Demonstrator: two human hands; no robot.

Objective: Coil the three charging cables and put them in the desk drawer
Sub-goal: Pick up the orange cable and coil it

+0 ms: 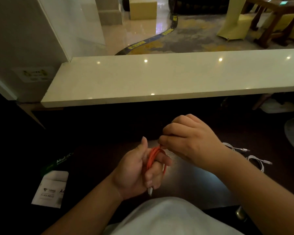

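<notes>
Dark desk point(190, 180) under a pale stone counter point(159, 77), dim light, and that is where I am working. My left hand point(139, 168) is curled around the orange cable point(153, 158), whose loops are wound over my fingers, with the thumb standing up and a pale connector end poking out below my fist. My right hand point(185, 139) is just above it, its fingertips pinching the orange strand at the top of the coil, as I judge to lay or tuck another turn. So the first cable looks nearly coiled but not finished, and it is in my hands above the desk, not stowed. Out to the right, beside my right forearm, two white cables point(255, 158) lie loose on the desk, tangled near each other and not coiled; those two are left to do, and then all three must go in the drawer. Further left a white paper packet point(49, 189) and a dark package with green lettering point(61, 161) sit on the desk. I cannot see the drawer: the near edge is hidden by my shirt, and only a small brass-coloured knob point(239, 213) at lower right hints at one. How much orange cable remains unwound is hidden behind my hands.
</notes>
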